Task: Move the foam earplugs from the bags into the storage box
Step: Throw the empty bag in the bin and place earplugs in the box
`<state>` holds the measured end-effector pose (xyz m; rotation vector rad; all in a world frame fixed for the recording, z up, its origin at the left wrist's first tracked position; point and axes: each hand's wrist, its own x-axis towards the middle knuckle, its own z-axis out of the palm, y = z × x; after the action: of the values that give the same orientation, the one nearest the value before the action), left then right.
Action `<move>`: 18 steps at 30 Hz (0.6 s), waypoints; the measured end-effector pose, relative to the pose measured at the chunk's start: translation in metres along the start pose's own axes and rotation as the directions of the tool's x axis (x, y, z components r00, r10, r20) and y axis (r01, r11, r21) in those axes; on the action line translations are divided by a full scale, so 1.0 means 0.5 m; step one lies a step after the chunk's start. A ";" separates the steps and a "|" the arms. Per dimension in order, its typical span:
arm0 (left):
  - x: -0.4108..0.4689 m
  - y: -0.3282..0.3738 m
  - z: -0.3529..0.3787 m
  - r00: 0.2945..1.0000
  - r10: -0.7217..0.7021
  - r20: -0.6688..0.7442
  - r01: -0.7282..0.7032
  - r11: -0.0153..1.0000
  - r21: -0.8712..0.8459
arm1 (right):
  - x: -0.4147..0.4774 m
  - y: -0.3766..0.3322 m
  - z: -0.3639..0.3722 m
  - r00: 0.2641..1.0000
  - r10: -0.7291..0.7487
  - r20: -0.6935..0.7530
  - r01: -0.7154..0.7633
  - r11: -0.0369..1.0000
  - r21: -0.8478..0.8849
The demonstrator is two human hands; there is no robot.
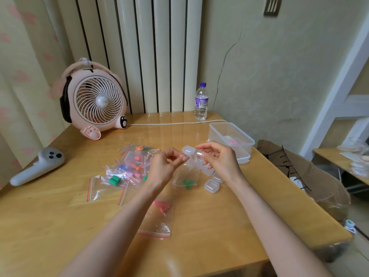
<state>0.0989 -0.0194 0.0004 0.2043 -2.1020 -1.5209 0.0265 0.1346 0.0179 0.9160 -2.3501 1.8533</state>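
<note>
Above the middle of the wooden table [60, 226], my left hand [163, 166] and my right hand [221, 158] each pinch the top edge of a small clear zip bag [184, 174]. The bag hangs between them with green foam earplugs [187, 183] at its bottom. A pile of zip bags [129, 166] with orange, pink, blue and green earplugs lies left of my hands. Another bag with pink earplugs [159, 216] lies nearer to me. The clear storage box [229, 136] stands open at the right, with pink earplugs [232, 141] inside.
Several small clear plastic cases [211, 185] lie under and beside my right hand. A pink desk fan [93, 100] stands back left, its white cord [175, 123] crossing the table. A water bottle [201, 101] stands at the back. A grey controller [38, 166] lies far left. A cardboard box [299, 176] sits off the right edge.
</note>
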 end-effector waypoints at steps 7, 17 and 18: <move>0.008 0.001 -0.013 0.996 -0.020 -0.086 0.010 0.994 -0.113 | 0.000 0.034 -0.033 0.985 0.133 0.111 -0.079 0.916 -0.393; 0.030 -0.094 -0.057 0.879 -0.120 -0.462 0.213 0.965 0.154 | -0.028 0.061 -0.045 0.897 0.252 0.365 0.101 0.685 -0.721; 0.025 -0.097 -0.056 0.888 -0.053 -0.456 0.184 0.951 0.248 | -0.027 0.060 -0.043 0.913 0.223 0.341 0.092 0.703 -0.705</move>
<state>0.0932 -0.0651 -0.0336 0.7310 -1.9432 -1.0907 0.0171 0.1635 -0.0069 1.1591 -2.9841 0.6036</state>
